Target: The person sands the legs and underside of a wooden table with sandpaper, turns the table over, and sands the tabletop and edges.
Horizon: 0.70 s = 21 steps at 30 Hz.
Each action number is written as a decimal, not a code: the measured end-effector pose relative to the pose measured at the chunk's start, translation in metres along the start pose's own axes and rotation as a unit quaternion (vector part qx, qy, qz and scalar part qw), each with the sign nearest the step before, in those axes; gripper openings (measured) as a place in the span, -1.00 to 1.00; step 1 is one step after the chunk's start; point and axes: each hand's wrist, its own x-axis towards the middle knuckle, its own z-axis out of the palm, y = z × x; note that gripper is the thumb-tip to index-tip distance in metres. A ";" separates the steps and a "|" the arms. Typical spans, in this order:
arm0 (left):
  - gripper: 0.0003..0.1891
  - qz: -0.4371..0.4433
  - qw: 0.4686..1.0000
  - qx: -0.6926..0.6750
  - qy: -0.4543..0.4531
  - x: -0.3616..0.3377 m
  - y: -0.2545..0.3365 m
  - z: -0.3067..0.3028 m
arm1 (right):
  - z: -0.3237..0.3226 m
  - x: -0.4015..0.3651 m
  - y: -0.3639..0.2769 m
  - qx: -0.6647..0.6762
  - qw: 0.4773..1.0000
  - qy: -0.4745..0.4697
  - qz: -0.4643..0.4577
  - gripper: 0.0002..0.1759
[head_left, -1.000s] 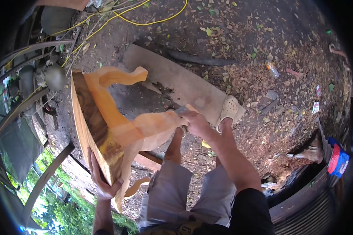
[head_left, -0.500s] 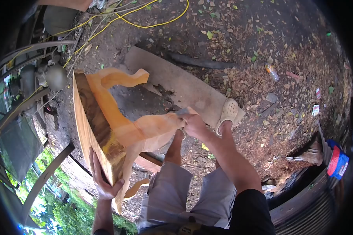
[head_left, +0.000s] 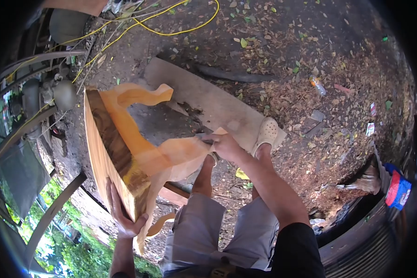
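Observation:
A wooden table with curved legs (head_left: 146, 150) lies tipped on its side, its thick slab top (head_left: 109, 134) facing left. My left hand (head_left: 125, 220) grips the lower corner of that slab, fingers along the pale face and thumb around the edge. Near the foot of one curved leg (head_left: 185, 150), my right hand (head_left: 224, 146) is closed over a small grey piece that looks like sandpaper (head_left: 208, 137), pressed to the wood. Most of the grey piece is hidden under my fingers.
A flat board (head_left: 217, 99) lies on the leaf-strewn ground, with one clog (head_left: 267, 132) on its end. A yellow cord (head_left: 190, 31) loops at the top. A plastic bottle (head_left: 318, 86) lies right. Corrugated metal (head_left: 370, 250) stands at lower right.
My right hand and the grey piece have shifted slightly left and down along the leg's foot. My left hand keeps its grip on the slab; the view has tilted a little.

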 end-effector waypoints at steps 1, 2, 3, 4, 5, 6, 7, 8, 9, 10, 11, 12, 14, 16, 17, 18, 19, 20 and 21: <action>0.28 0.000 1.000 0.004 -0.002 0.000 -0.001 0.000 | 0.004 0.001 0.017 -0.092 0.993 0.040 -0.056 -0.57; 0.29 0.001 1.000 0.008 -0.006 -0.001 -0.001 -0.002 | 0.019 0.002 0.048 -0.181 0.974 0.080 -0.109 -0.57; 0.29 0.005 1.000 0.012 -0.004 0.001 -0.001 -0.004 | 0.024 0.007 0.064 -0.271 0.941 0.121 -0.162 -0.57; 0.29 0.008 1.000 0.014 0.000 0.003 -0.002 -0.003 | 0.016 0.015 0.044 -0.204 0.973 0.071 -0.083 -0.56; 0.29 0.006 1.000 0.015 0.001 0.000 0.000 -0.002 | 0.005 0.017 0.001 -0.131 0.991 0.016 0.001 -0.55; 0.29 0.005 1.000 0.015 -0.002 -0.001 0.000 -0.002 | 0.000 0.016 -0.021 -0.055 0.994 -0.038 0.088 -0.53; 0.29 0.007 1.000 0.007 0.001 -0.001 -0.001 -0.001 | 0.001 0.010 -0.017 0.001 0.999 -0.015 0.049 -0.53; 0.30 0.001 1.000 -0.001 0.000 -0.003 -0.001 -0.001 | 0.003 0.002 -0.012 0.056 0.998 0.006 0.008 -0.52; 0.30 -0.003 1.000 -0.007 0.000 -0.002 -0.002 -0.002 | 0.003 -0.003 -0.006 0.111 0.993 0.029 -0.034 -0.52; 0.30 -0.007 1.000 -0.013 0.002 -0.001 -0.003 -0.002 | 0.004 -0.006 0.016 -0.009 0.992 0.072 -0.103 -0.54; 0.30 -0.002 1.000 -0.016 0.001 -0.001 -0.005 -0.002 | 0.009 -0.010 0.050 -0.128 0.971 0.115 -0.168 -0.55; 0.30 0.000 1.000 -0.019 -0.001 -0.001 -0.005 -0.003 | 0.009 -0.014 0.053 -0.244 0.930 0.158 -0.226 -0.55; 0.30 0.002 1.000 -0.023 0.011 -0.002 -0.008 -0.001 | 0.018 -0.007 0.052 -0.248 0.962 0.077 -0.090 -0.53; 0.30 0.000 1.000 -0.012 0.006 -0.003 -0.006 -0.003 | 0.019 -0.012 0.027 -0.086 0.995 0.027 0.036 -0.50; 0.29 0.001 1.000 -0.006 0.005 -0.001 -0.006 -0.004 | 0.016 -0.015 0.013 0.077 0.993 0.020 0.085 -0.47; 0.29 -0.001 1.000 -0.009 0.005 -0.002 -0.006 -0.004 | 0.018 -0.021 0.011 0.098 0.992 0.031 0.074 -0.46; 0.29 -0.002 1.000 -0.011 0.004 -0.001 -0.005 -0.004 | 0.020 -0.026 0.008 0.118 0.990 0.042 0.063 -0.44; 0.29 0.001 1.000 -0.015 0.006 0.001 -0.006 -0.004 | 0.014 -0.034 0.014 -0.006 0.997 0.076 -0.012 -0.46; 0.30 0.000 1.000 -0.005 0.004 0.001 -0.005 -0.004 | 0.010 -0.039 0.023 -0.130 0.982 0.107 -0.086 -0.47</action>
